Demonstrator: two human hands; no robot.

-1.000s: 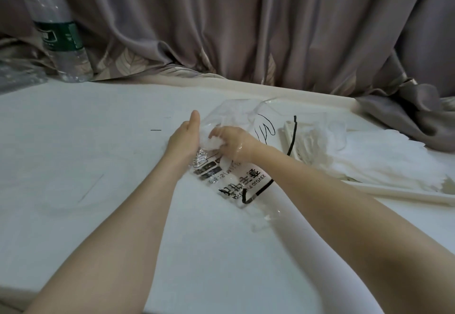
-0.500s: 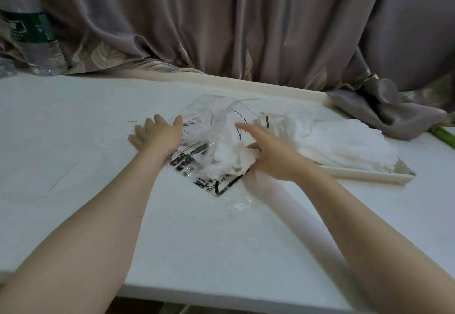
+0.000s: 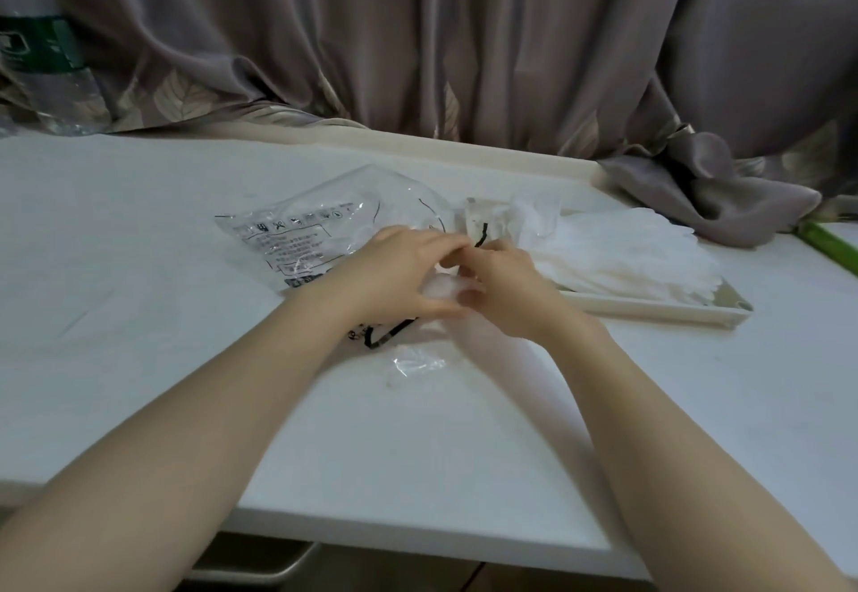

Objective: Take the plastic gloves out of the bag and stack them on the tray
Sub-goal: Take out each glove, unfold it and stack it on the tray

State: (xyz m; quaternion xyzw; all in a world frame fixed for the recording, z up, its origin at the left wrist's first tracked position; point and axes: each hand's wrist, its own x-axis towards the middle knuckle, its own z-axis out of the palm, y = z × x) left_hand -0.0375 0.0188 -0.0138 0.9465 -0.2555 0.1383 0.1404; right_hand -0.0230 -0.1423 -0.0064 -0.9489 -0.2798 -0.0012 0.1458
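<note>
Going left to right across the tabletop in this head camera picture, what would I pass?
Clear plastic water bottle with a green label → clear printed plastic bag → left hand → right hand → stack of white plastic gloves on the cream tray → green stick.

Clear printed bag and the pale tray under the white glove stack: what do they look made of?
The clear printed bag looks like thin glossy plastic film: it is see-through, wrinkled and glints. The pale cream tray seems rigid, probably plastic with a smooth matte rim, though the material is uncertain. The white gloves look like thin translucent film.
</note>
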